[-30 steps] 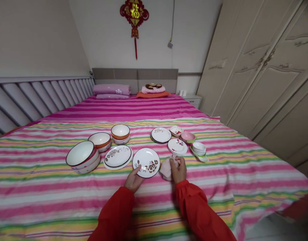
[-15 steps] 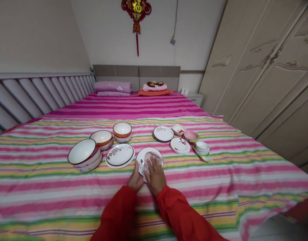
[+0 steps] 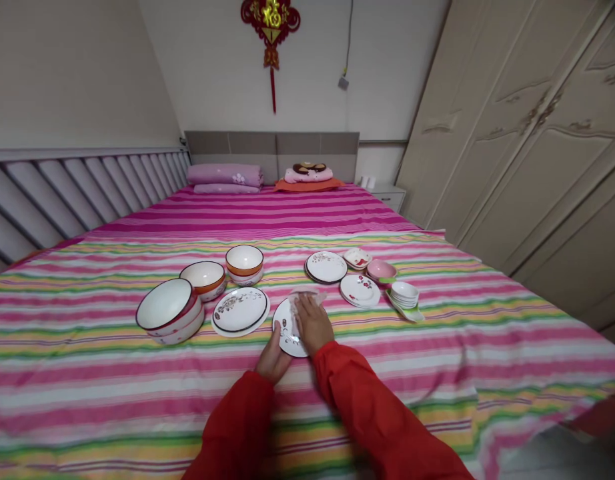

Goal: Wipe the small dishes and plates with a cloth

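A round white plate [image 3: 289, 339] with a dark rim and a floral print sits in front of me. At its near left edge, my left hand [image 3: 273, 357] grips the rim, thumb on top. My right hand [image 3: 313, 324] presses a pale pinkish cloth [image 3: 294, 319] against the far right part of the plate, its fingers lying over the cloth. Just left of this plate is a stack of larger plates [image 3: 240, 311] with a similar print. To the right lies a stack of small white plates [image 3: 360, 290] with red flowers.
At left stand a large bowl [image 3: 170, 310] and two orange-banded bowl stacks [image 3: 202, 277] [image 3: 244, 261]. Rightward are dark-rimmed plates [image 3: 326, 266], a patterned dish [image 3: 357, 257], a pink bowl [image 3: 381, 269] and small white bowls [image 3: 404, 293]. Everything rests on a striped cloth [image 3: 112, 400] over a bed.
My right hand and the cloth have slid up and to the right over the plate, baring more of its near printed part. My left hand keeps its grip on the rim.
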The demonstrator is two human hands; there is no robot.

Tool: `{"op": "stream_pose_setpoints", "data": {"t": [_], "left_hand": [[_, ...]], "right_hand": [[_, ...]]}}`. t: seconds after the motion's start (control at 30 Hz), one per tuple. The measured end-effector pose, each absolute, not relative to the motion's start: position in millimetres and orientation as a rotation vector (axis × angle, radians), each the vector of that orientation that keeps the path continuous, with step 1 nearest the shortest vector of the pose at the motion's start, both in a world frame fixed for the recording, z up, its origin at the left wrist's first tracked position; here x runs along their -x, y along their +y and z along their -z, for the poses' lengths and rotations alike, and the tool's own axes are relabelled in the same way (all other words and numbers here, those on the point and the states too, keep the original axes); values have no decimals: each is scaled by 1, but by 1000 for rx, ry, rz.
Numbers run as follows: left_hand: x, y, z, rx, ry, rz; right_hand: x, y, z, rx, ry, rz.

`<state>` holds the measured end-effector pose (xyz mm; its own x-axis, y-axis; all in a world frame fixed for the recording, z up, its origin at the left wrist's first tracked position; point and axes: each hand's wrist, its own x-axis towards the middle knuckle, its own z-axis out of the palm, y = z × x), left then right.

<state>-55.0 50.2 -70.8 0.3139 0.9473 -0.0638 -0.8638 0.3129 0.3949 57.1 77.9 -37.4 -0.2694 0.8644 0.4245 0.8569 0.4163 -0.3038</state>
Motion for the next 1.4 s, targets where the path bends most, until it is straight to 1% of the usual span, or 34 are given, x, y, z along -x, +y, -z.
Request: {"op": "stream_pose_setpoints", "data": {"t": [0.13,0.23,0.33,0.47,0.57,0.7,0.8,0.9,1.03,1.13,1.27,1.4], "left_hand": [[54,46,65,-374,279,-1145],[55,43,60,-372,336,-1104],[58,42,58,-349,366,-1060],[65,43,63,-310,426,-953],[65,46,67,-299,409,-1066],[58,49,68,-322,309,-1187],[55,48,63,-322,306,-1160],[54,45,57,-341,304,-1113],[55,42,54,-359,337,-1060],[57,41,55,-343,371,-1050],[62,42,58,-292,447,-971],[61,45,61,-273,423,-1092]], "right_hand": [[-80,59,60,1525,-2049,48],[-82,31,80,1455,-2011,101],[-66,9,88,1333,-2089,67],[-38,14,74,1229,-2211,-33],[-28,38,55,1246,-2235,-56],[-40,69,37,1339,-2191,-7],[-61,74,42,1452,-2108,38],[-81,59,61,1519,-2026,81],[-85,24,85,1435,-2011,111],[-67,6,92,1322,-2078,69],[-39,12,78,1241,-2207,-23],[-32,42,48,1279,-2244,-56]]}}
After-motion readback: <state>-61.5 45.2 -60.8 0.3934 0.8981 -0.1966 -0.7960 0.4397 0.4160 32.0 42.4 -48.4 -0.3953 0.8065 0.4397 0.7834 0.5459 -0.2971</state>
